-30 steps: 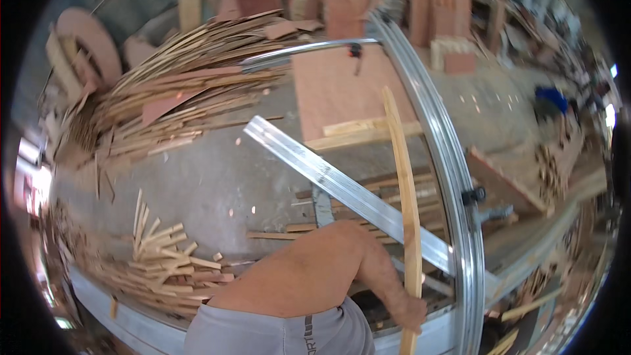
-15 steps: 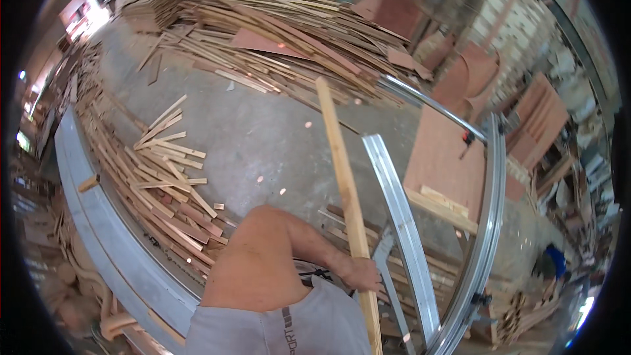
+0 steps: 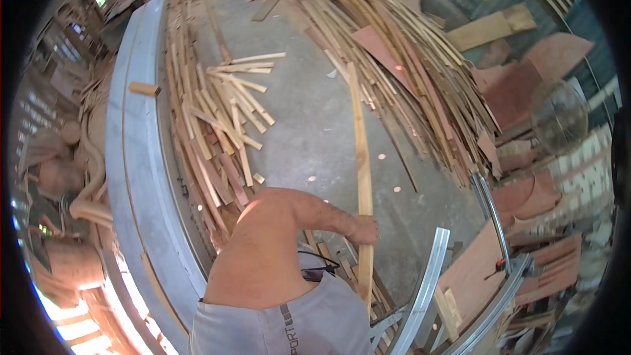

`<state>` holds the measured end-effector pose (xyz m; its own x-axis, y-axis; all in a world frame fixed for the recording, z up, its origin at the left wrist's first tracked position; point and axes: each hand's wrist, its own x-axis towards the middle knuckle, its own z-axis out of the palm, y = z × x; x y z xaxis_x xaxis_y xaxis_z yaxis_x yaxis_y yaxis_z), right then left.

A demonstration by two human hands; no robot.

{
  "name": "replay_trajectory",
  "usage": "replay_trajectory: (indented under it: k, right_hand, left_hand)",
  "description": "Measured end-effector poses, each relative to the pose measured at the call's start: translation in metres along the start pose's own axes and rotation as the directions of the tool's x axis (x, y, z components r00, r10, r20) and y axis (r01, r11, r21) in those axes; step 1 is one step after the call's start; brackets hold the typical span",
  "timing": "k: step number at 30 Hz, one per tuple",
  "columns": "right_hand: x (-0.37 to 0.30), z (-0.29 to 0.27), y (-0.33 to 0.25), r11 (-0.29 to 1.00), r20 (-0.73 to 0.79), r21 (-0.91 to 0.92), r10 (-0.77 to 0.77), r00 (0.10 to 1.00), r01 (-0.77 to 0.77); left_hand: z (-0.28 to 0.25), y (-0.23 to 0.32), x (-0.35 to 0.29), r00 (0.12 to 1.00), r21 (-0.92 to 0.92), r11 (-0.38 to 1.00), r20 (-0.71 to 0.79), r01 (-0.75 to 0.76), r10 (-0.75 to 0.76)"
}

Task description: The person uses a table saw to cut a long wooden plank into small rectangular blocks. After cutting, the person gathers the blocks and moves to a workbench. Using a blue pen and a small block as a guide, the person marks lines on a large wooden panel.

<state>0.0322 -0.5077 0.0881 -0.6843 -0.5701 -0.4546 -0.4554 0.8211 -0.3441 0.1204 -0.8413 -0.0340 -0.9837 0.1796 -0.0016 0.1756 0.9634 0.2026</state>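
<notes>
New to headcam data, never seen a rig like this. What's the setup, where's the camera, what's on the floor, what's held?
There is no robot: a person works bare-handed. The view comes from the left one of two wide fisheye cameras worn on the head, looking down, so straight edges bend near the rim. The left hand grips a long pale yellow wooden strip; the right hand isn't visible. On the smooth grey floor lie a pile of mixed wooden offcuts at left and a heap of long brown wooden strips at upper right. A long blue-grey slab runs along the left; a silver grooved metal bar sits lower right.
</notes>
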Motion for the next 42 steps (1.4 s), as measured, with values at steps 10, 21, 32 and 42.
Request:
replay_trajectory:
  k: [10,21,32,42]
  right_hand:
    - [0.026,-0.02,-0.018,0.999,0.158,-0.022,0.045,0.987,-0.042]
    - [0.026,0.006,-0.054,0.802,-0.292,0.391,-0.358,0.887,0.452]
    - [-0.327,0.096,0.027,0.59,-0.559,0.705,0.804,0.202,-0.393]
    - [-0.674,0.172,0.068,0.039,-0.358,0.9,0.637,-0.683,-0.435]
  left_hand:
    - [0.057,-0.074,-0.074,0.913,-0.299,0.954,-0.379,0.031,-0.149]
    - [0.059,-0.199,-0.116,0.849,0.015,0.862,-0.181,0.507,-0.496]
    - [0.029,0.101,0.118,0.953,-0.807,0.589,0.147,-0.04,0.266]
    - [-0.033,0.506,0.2,0.334,-0.832,0.316,0.169,-0.457,0.927]
